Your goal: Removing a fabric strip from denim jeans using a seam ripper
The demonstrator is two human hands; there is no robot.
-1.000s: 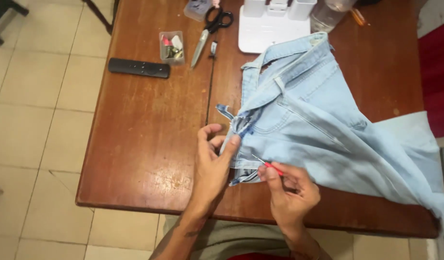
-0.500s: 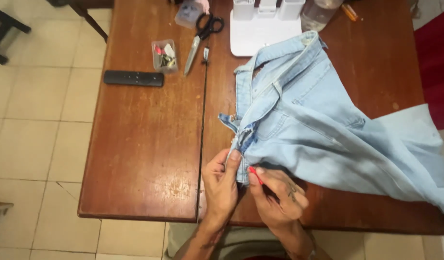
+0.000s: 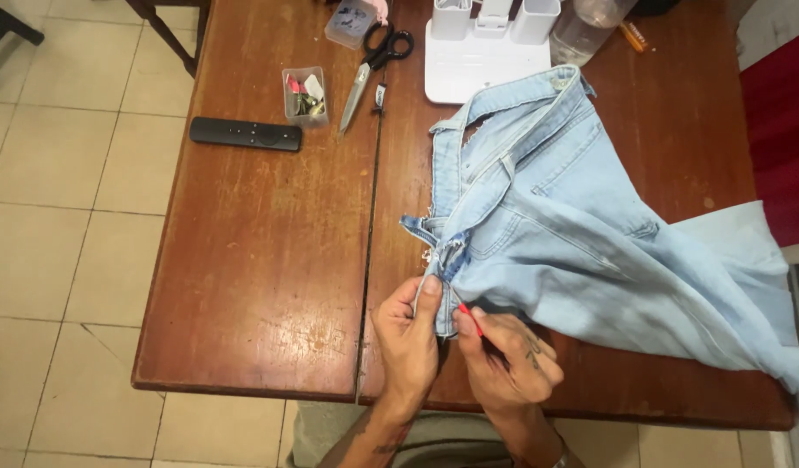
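— What do we have nearest us?

— Our left hand (image 3: 408, 342) pinches the frayed edge of the light blue jeans (image 3: 547, 234), thumb and fingers closed together on the denim at the near side of the wooden table (image 3: 260, 277). Just beside it, our right hand (image 3: 503, 360) is clamped around a thin red-handled tool (image 3: 469, 319), whose tip points up into the same bit of cloth. We cannot tell whether the tip goes into the seam or only touches it.

— And where do the jeans lie?

— Spread across the right half of the table, the waistband toward the far edge and one leg trailing off to our right past the table's corner.

— What do we see farther out?

— On the left half, well apart from our hands, a black remote control (image 3: 246, 133). Near it, a small clear plastic box (image 3: 304, 95) with little bits inside. Beyond that, black-handled scissors (image 3: 373, 65) lying at a slant, blades toward us. At the far edge, a white tray (image 3: 477, 74) touching the waistband, white cups standing on it, and a clear bottle (image 3: 586, 30) beside it.
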